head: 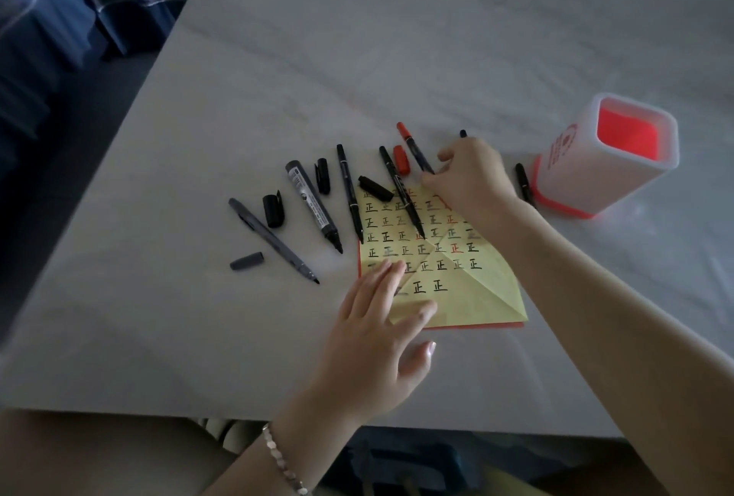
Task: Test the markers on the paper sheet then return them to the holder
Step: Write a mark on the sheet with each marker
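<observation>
Lying flat on the pale table (397,58) in the head view, the yellow paper sheet (468,289) is sitting near the table's near right area, creased along diagonals and filled with rows of small written test marks in black, grey and red.

The left hand (381,332) is pressing palm-down on the sheet's near left corner, with its fingers (387,277) spread apart and holding nothing. A beaded bracelet (278,460) is circling that wrist.

The right hand (472,178) is reaching across to the sheet's far edge, with its fingertips pinching together around the lower end of the red-tipped marker (415,148); the exact contact is hard to confirm, since the hand is covering that end. The loose red cap (401,159) is lying just beside that marker on its left.

Left of the sheet, uncapped markers are lying in a fan: the grey pen (274,241) farthest left, the thick marker (313,205) next, then a slim black marker (349,197), and another black marker (401,193) resting across the sheet's far left corner. Loose caps are lying between them, including the grey cap (246,261).

The holder (607,156), white outside and red inside, is standing upright at the right with no markers in it. One black marker (524,184) is lying just beside its left wall.
</observation>
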Motion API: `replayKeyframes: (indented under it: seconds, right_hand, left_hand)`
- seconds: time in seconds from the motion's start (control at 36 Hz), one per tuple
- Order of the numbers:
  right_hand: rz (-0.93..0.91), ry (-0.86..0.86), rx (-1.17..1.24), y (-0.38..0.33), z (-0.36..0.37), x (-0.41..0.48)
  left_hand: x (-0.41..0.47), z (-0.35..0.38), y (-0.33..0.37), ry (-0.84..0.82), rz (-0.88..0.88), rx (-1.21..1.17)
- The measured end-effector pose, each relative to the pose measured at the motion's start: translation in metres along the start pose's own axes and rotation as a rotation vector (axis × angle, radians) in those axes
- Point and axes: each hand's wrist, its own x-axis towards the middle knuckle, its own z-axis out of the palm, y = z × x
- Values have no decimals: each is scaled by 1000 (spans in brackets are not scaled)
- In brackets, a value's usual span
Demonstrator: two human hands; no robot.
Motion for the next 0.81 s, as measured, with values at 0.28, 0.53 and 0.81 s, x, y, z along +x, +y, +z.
replayKeyframes:
  seconds: [0.28,0.53,0.81]
  right_hand:
    - [68,90,650,49,-41,-73]
    - [-4,128,863,83,-28,-119]
    - [-108,123,798,76,-9,-121]
  left_hand:
    - [1,1,0,-3,17,0]
    - [7,-11,12,-85,-41,226]
    - [14,-1,21,-57,-12,81]
